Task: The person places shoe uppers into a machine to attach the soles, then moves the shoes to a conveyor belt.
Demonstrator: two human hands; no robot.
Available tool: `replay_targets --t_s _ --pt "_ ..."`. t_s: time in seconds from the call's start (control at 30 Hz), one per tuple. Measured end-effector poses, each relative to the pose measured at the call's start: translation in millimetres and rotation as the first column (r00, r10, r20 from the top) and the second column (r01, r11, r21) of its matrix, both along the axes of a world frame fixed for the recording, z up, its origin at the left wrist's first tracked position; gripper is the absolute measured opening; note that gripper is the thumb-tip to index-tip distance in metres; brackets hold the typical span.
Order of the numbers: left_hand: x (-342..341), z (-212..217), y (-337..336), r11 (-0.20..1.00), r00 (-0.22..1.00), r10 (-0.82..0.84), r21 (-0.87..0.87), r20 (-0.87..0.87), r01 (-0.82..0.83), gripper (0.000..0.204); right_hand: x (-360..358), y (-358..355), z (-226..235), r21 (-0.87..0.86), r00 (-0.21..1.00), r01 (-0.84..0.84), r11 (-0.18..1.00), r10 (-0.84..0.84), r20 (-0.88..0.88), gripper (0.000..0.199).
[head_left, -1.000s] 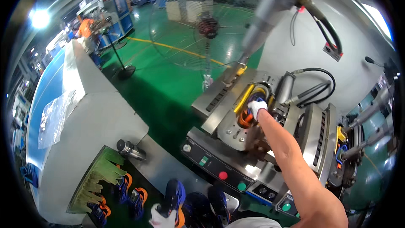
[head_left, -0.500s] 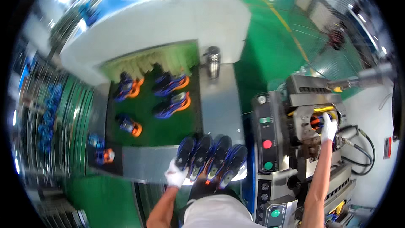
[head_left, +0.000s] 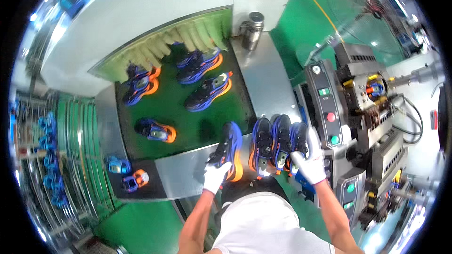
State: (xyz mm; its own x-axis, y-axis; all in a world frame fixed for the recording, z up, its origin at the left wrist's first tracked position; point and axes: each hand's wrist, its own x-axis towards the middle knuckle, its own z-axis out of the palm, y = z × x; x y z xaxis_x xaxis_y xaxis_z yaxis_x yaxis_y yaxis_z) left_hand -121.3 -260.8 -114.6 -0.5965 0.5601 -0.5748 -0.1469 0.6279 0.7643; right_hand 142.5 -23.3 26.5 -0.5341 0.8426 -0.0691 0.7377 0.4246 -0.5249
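My left hand (head_left: 216,177) wears a white glove and is closed round the heel end of a black sneaker (head_left: 230,148) with blue edging and an orange sole. That sneaker is tilted on its side over the table's front edge. To its right, three similar sneakers (head_left: 281,141) stand side by side, toes pointing away from me. My gloved right hand (head_left: 309,163) grips the rightmost sneaker (head_left: 298,138), thumb on its near end and fingers along its right side. Several more sneakers (head_left: 209,91) lie on the green belt (head_left: 207,129) beyond.
A curtained opening (head_left: 165,42) is at the belt's far end. A metal flask (head_left: 253,30) stands on the steel tabletop (head_left: 270,73). At the right is a machine with a button panel (head_left: 325,99) and a shoe part in its clamp (head_left: 375,88). Racks (head_left: 52,160) stand left.
My right hand has come back from the machine's clamp to the row's rightmost sneaker. My left hand has separated the leftmost sneaker from the row and tilted it. The view has shifted.
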Motion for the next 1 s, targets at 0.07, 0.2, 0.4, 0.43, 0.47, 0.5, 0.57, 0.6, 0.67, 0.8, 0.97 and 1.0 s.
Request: replay_targets --t_s 0.07,0.2,0.4,0.43,0.47,0.5,0.57,0.6,0.67,0.8,0.97,1.0 --pt "-22 2 -16 0.997 0.999 0.008 0.078 -0.034 -0.005 0.022 -37 -44 -52 -0.143 0.994 0.015 0.990 -0.030 -0.102 0.096" --pt "-68 63 2 0.998 0.999 0.030 -0.063 -0.010 -0.031 0.026 -103 -86 -112 -0.423 0.870 0.453 0.785 -0.493 0.016 0.074" --pt "-112 60 30 0.987 0.974 -0.141 -0.104 -0.176 0.124 0.037 -106 -85 -74 -0.836 0.536 0.303 0.457 -0.807 -0.248 0.046" --pt "-102 78 48 0.979 0.963 -0.197 -0.088 -0.183 0.183 0.037 -97 -97 -62 -0.974 0.174 0.057 0.219 -0.963 -0.206 0.045" --pt "-86 101 70 0.929 0.930 -0.343 -0.196 -0.134 0.314 0.031 -80 -110 -55 -0.956 0.140 0.039 0.289 -0.949 -0.281 0.045" --pt "-69 117 85 0.847 0.875 -0.478 -0.305 -0.079 0.436 0.027 -65 -123 -45 -0.934 0.104 0.026 0.357 -0.930 -0.353 0.045" --pt "-12 143 102 0.721 0.747 -0.665 -0.240 0.021 0.649 0.027 -32 -156 -9 -0.922 -0.006 0.127 0.367 -0.929 -0.371 0.045" --pt "18 137 97 0.676 0.669 -0.737 -0.140 -0.100 0.723 0.027 -15 -176 6 -0.921 -0.093 0.194 0.337 -0.929 -0.359 0.046" --pt "58 102 85 0.555 0.550 -0.825 -0.002 -0.129 0.832 0.027 23 -215 49 -0.901 -0.269 0.326 0.285 -0.886 -0.378 0.050" --pt "174 119 79 0.060 0.078 -0.989 0.141 -0.125 0.988 0.035 93 -331 23 -0.730 -0.486 0.683 -0.017 -0.757 -0.437 0.080" --pt "316 194 4 -0.490 -0.435 -0.852 0.153 -0.290 0.858 0.045 117 -465 73 -0.802 -0.811 0.584 -0.129 -0.043 -0.583 0.075" --pt "346 211 -28 -0.563 -0.491 -0.816 0.225 -0.307 0.795 0.047 121 -509 59 -0.750 -0.782 0.599 -0.279 -0.005 -0.623 0.069"
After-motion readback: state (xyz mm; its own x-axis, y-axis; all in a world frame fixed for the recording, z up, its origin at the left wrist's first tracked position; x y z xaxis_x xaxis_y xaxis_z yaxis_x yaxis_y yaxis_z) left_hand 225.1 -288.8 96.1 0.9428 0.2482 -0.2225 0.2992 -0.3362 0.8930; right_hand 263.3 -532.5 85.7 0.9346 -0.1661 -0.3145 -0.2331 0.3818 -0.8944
